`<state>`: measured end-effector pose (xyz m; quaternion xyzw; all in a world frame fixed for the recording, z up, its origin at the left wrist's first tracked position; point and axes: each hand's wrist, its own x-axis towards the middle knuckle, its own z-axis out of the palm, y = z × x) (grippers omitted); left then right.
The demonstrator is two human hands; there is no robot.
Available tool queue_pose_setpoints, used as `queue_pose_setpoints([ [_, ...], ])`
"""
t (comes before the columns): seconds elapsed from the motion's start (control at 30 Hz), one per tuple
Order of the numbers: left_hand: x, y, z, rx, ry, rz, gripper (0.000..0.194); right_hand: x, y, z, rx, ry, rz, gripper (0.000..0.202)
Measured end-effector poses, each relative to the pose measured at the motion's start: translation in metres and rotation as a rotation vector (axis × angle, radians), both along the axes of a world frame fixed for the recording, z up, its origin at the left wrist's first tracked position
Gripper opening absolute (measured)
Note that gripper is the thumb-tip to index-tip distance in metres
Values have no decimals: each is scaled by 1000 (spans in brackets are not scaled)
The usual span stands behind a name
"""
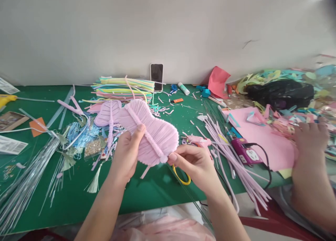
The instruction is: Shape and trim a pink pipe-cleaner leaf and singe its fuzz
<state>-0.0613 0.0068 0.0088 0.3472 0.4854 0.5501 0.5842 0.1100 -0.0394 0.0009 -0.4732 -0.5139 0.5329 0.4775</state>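
A fuzzy lilac two-lobed panel (154, 132), finely ribbed on either side of a thick central spine, is held above a green table (154, 195), its lower left edge gripped by the left hand (127, 155), thumb on top and most other fingers hidden. The right hand (195, 164) pinches thumb and forefinger at the fluffy rim beside a pale round bead (163, 159). Smooth green surface shows below, toward the near edge, between a silky cream tassel (94, 179) and loose lilac stems (245, 179)
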Motion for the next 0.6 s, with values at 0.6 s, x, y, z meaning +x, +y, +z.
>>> queue_pose_setpoints([
  [0.6, -1, -1, 5, -5, 69, -184, 34, 2, -6, -7, 4, -58, 94, 30],
])
